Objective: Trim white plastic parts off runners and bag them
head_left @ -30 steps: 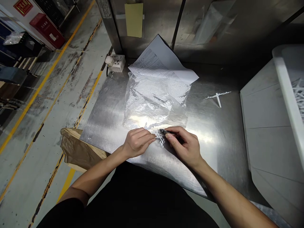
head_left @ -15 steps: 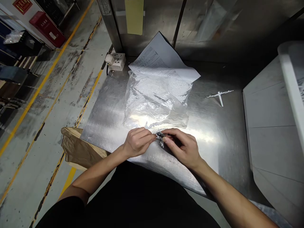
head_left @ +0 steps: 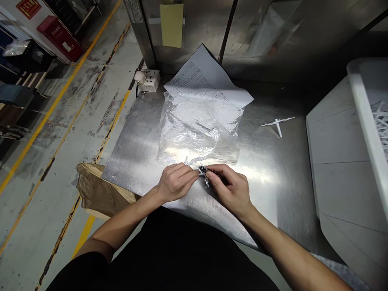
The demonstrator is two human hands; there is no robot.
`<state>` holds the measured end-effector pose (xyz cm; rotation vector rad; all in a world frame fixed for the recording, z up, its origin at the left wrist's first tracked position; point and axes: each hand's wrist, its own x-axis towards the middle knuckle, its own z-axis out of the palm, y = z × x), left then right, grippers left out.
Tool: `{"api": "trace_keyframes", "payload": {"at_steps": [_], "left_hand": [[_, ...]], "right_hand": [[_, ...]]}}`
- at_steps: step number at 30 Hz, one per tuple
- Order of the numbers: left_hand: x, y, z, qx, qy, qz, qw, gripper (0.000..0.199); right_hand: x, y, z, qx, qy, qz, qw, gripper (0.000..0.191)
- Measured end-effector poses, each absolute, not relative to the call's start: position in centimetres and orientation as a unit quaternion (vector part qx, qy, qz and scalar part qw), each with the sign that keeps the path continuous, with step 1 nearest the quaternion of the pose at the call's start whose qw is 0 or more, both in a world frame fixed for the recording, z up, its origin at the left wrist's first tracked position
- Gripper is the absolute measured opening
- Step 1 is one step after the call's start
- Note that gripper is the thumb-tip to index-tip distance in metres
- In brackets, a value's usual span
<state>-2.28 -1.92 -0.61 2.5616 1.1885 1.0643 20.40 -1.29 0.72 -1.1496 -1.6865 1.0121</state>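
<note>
With left fingers [head_left: 190,176] pinched on white branched piece [head_left: 206,182] and right fingers [head_left: 214,178] closed around dark tool [head_left: 204,169], grip likely light, brittle piece by stem [head_left: 201,174].

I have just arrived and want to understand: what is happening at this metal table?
A person's left hand holds a small branched white piece. The right hand brings a dark tool against it. Beyond them lies a clear bag; a similar white piece stands to the right.
</note>
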Motion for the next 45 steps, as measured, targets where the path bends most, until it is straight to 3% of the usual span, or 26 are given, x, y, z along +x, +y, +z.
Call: {"api": "trace_keyframes", "payload": {"at_steps": [14, 23, 30, 45], "left_hand": [[-2.5, -1.5, -0.3, 0.789, 0.427, 0.420, 0.135, 0.014], [-2.7, -1.5, 0.1, 0.768, 0.445, 0.421, 0.186, 0.020], [-2.7, -1.5, -0.1, 0.767, 0.435, 0.434, 0.187, 0.013], [-2.8, -1.5, 0.2, 0.788, 0.434, 0.399, 0.177, 0.021]], "right_hand": [[22.3, 0.0, 0.7, -0.477, -0.631, 0.446, 0.419, 0.019], [22.4, 0.1, 0.8, -0.445, -0.675, 0.418, 0.415, 0.012], [22.4, 0.0, 0.3, -0.436, -0.702, 0.407, 0.389, 0.012], [22.3, 0.0, 0.1, -0.436, -0.718, 0.383, 0.385, 0.013]]}}
